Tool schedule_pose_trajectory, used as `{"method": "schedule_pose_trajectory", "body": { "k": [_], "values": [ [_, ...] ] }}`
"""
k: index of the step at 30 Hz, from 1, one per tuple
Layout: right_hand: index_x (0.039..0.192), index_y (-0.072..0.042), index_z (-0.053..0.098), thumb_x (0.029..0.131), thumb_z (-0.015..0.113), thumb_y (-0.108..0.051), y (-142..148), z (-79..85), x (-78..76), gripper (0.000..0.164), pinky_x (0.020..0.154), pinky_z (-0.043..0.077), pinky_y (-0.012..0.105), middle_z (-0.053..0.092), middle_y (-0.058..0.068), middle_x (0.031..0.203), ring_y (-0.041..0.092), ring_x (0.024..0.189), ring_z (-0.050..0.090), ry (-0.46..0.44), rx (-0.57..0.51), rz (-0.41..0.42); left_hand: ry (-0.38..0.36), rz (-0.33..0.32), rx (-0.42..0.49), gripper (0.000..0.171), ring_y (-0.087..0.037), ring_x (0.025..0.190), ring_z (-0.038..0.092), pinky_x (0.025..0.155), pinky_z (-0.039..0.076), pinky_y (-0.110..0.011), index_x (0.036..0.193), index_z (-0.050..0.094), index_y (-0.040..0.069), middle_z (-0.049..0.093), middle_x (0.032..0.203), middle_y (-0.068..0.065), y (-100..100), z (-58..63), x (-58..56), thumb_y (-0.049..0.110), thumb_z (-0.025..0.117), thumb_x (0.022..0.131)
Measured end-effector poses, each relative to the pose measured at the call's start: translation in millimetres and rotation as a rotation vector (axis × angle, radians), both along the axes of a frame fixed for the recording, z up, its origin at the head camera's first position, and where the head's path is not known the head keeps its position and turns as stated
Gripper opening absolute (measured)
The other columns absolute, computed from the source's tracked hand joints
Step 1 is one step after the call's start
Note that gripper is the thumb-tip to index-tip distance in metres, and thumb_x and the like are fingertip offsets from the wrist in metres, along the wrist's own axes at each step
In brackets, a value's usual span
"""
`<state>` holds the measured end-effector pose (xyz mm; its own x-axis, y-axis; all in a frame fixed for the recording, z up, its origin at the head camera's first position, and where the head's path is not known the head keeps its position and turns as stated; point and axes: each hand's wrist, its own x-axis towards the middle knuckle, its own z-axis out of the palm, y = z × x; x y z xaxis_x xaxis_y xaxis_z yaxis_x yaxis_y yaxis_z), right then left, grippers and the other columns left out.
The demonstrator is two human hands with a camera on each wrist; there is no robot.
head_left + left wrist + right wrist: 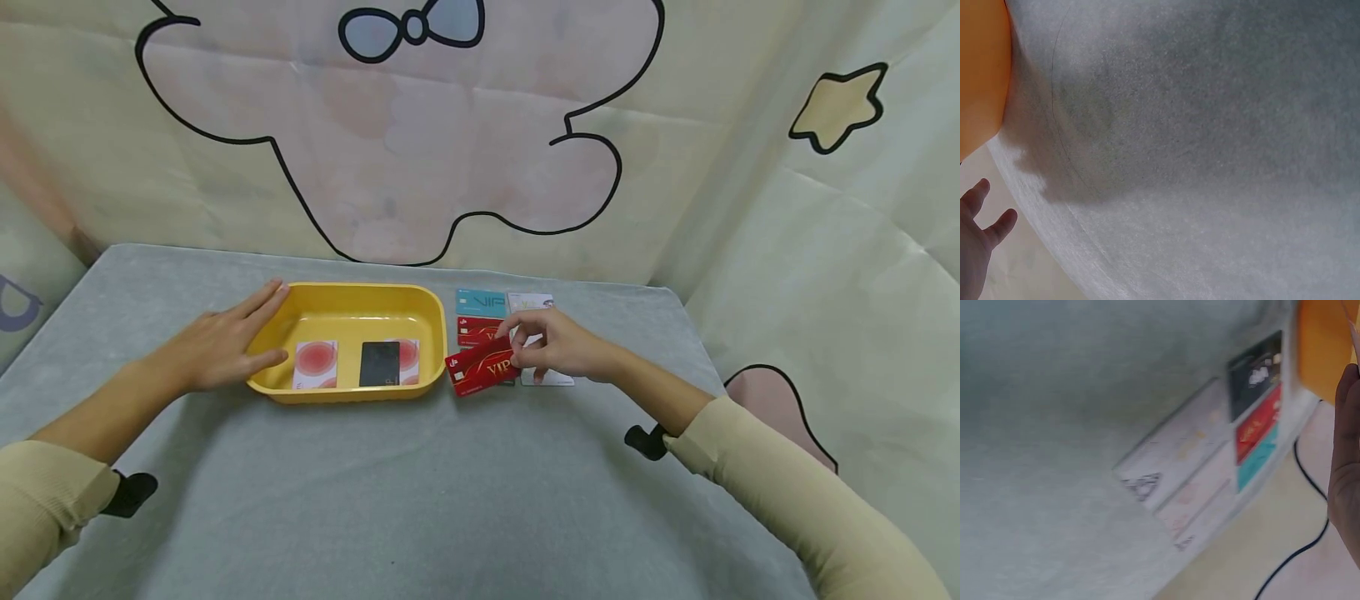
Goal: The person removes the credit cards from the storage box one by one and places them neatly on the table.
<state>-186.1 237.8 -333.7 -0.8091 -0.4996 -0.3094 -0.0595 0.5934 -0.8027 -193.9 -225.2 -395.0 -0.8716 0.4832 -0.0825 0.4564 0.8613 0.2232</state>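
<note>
My right hand (558,343) pinches a red VIP card (478,368) between thumb and fingers, beside the right end of a yellow tray (348,315). With its fingers spread, my left hand (213,348) rests at the tray's left rim. Inside the tray lie a white card with a pink circle (315,365) and a black card (379,365), which partly covers another pink-and-white card (409,360). Under and behind the right hand, cards lie in two columns: a teal VIP card (480,302), another red card (472,328) and whitish cards (531,300).
The right wrist view shows a black card (1255,378) at the tray-side column's near end, with pale cards (1175,444) next to that column. Grey cloth (405,492) covers the table. A printed curtain (450,167) hangs behind it and along the right side.
</note>
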Motion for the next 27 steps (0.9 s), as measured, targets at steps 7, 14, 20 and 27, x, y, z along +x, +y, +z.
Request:
{"method": "schedule_pose_trajectory", "body": {
  "k": [7, 14, 20, 27],
  "values": [
    [0.121, -0.01, 0.062, 0.09, 0.071, -0.008, 15, -22.3, 6.6, 0.033, 0.067, 0.06, 0.039, 0.062, 0.013, 0.1, 0.029, 0.105, 0.059, -0.056, 0.005, -0.006, 0.005, 0.0, -0.002, 0.093, -0.048, 0.136, 0.04, 0.098, 0.037, -0.071, 0.16, 0.005, 0.005, 0.008, 0.165, -0.02, 0, -0.5, -0.5, 0.049, 0.056, 0.095],
    [0.12, -0.007, 0.061, 0.092, 0.068, -0.008, 17, -37.7, 10.5, 0.029, 0.07, 0.06, 0.038, 0.06, 0.014, 0.1, 0.029, 0.106, 0.058, -0.116, -0.021, -0.01, 0.003, 0.003, -0.004, 0.093, -0.048, 0.136, 0.039, 0.098, 0.036, -0.071, 0.16, 0.004, 0.006, 0.007, 0.166, -0.019, 0, -0.8, -0.6, 0.05, 0.056, 0.095],
    [0.116, -0.001, 0.06, 0.093, 0.066, -0.005, 17, -45.0, 12.1, 0.024, 0.067, 0.059, 0.036, 0.06, 0.015, 0.097, 0.028, 0.093, 0.063, -0.124, -0.017, -0.018, 0.013, -0.002, 0.004, 0.093, -0.047, 0.136, 0.04, 0.097, 0.037, -0.071, 0.16, 0.005, 0.006, 0.008, 0.165, -0.019, -1, -0.6, 0.0, 0.048, 0.056, 0.095],
    [0.108, 0.006, 0.061, 0.093, 0.066, -0.005, 18, -51.6, 14.8, 0.02, 0.063, 0.06, 0.034, 0.069, 0.017, 0.085, 0.022, 0.066, 0.066, -0.134, 0.028, -0.044, 0.005, 0.003, 0.002, 0.092, -0.048, 0.136, 0.04, 0.097, 0.037, -0.071, 0.16, 0.004, 0.007, 0.008, 0.166, -0.019, -1, 0.3, 0.7, 0.049, 0.055, 0.096]
  ]
}}
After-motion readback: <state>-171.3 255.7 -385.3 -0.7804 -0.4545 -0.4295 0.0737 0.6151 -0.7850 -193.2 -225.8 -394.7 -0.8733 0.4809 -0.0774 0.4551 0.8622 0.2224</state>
